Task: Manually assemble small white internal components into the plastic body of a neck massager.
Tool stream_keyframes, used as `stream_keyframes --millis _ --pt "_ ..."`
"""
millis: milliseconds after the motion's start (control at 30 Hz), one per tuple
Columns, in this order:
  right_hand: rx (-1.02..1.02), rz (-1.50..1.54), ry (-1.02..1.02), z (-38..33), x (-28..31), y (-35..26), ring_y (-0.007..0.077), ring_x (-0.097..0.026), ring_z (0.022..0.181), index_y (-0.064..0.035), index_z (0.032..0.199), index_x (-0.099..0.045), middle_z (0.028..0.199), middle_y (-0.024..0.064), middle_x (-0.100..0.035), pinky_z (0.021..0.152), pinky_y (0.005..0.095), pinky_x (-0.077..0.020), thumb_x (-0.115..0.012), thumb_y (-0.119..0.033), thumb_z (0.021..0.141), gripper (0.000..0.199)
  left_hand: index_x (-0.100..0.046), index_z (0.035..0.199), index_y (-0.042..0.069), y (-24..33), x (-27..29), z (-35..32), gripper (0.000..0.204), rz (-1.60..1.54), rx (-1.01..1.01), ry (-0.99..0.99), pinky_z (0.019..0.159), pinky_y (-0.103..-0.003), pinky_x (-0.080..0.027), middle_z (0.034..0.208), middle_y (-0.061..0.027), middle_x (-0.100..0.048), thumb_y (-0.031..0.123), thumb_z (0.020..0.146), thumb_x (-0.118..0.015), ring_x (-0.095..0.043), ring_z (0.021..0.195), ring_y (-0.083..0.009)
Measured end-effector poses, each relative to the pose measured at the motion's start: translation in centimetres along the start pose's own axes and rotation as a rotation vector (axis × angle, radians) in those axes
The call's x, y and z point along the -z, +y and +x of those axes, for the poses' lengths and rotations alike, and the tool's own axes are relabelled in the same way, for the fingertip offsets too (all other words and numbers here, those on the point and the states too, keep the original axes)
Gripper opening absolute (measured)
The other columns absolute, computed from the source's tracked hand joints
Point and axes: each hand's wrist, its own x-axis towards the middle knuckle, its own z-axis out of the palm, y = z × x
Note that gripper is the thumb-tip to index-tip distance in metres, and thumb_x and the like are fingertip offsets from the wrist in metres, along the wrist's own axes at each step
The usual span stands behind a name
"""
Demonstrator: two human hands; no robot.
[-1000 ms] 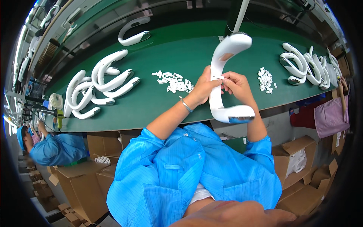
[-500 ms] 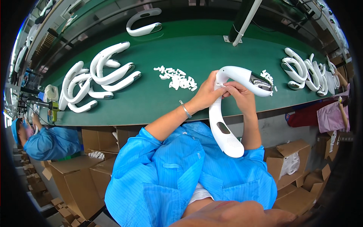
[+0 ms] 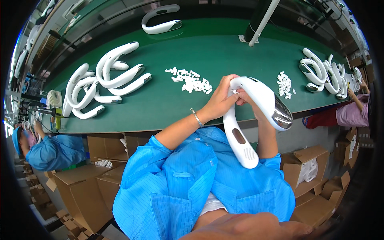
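A white U-shaped neck fan with a silver tip hangs over the table's near edge, in front of my chest. My left hand is closed around its bend, thumb toward the inner side. My right hand reaches in under the bend, partly hidden behind the fan's right arm. Its fingertips pinch a small white piece against the inner curve, beside my left thumb. Whether that piece is seated in the fan cannot be made out.
Two piles of small white pieces lie on the green table. Neck fans are heaped left and right; another lies at the back. A post rises behind. Cartons and co-workers flank me.
The neck fan in my hands has turned, its silver tip swinging down and toward me. My right hand is now more hidden behind it. The fan at the back has shifted right.
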Motion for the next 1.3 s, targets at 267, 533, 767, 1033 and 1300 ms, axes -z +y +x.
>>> stream_keyframes --millis 267,533,767,1033,1300 --pt "0.041 0.236 0.175 -1.0 -2.7 2.9 0.0148 -0.061 0.067 0.0019 0.1 -0.061 0.083 0.0073 -0.063 0.061 0.0248 -0.05 -0.06 -0.001 0.083 0.017 -0.026 0.125 0.002 0.7 0.2 -0.9 0.043 -0.083 0.016 -0.014 0.078 -0.029 -0.047 0.099 -0.0089 -0.05 0.012 0.091 -0.05 -0.054 0.086 -0.0146" --pt "0.569 -0.315 0.225 -1.5 -3.2 2.1 0.0168 -0.06 0.078 0.0022 0.093 -0.063 0.087 0.008 -0.062 0.068 0.0278 -0.0477 -0.07 -0.006 0.07 0.026 -0.023 0.127 0.009 2.1 0.8 -2.1 0.044 -0.127 -0.012 0.01 0.065 -0.029 -0.054 0.104 -0.0087 -0.05 0.016 0.093 -0.05 -0.059 0.082 -0.0143" --pt "0.556 -0.27 0.118 -1.8 -5.3 -0.5 0.0128 -0.057 0.067 0.0023 0.079 -0.061 0.079 0.0092 -0.06 0.055 0.0222 -0.0453 -0.059 0.014 0.071 0.015 -0.024 0.127 0.007 2.8 1.9 -4.1 0.047 -0.401 0.247 -0.017 0.09 -0.031 -0.045 0.114 -0.0091 -0.049 0.015 0.091 -0.055 -0.052 0.105 -0.0185" --pt "0.017 0.331 0.21 -4.1 -4.7 5.2 0.0111 -0.056 0.077 -0.0012 0.118 -0.051 0.096 0.0057 -0.058 0.06 0.0226 -0.0473 -0.059 -0.003 0.085 0.034 -0.028 0.129 0.004 3.4 1.1 -5.1 0.045 -0.312 0.044 0.026 0.099 -0.031 -0.033 0.121 -0.009 -0.042 0.022 0.095 -0.049 -0.042 0.114 -0.0155" --pt "0.115 0.17 0.19 -3.1 -4.5 1.9 0.0177 -0.061 0.095 0.0016 0.123 -0.048 0.106 0.0111 -0.06 0.088 0.0302 -0.0496 -0.068 -0.012 0.08 0.049 -0.038 0.124 0.0 3.5 0.3 -5.4 0.035 -0.377 -0.045 0.073 0.072 -0.029 -0.053 0.107 -0.0106 -0.055 0.015 0.094 -0.05 -0.06 0.087 -0.0145"
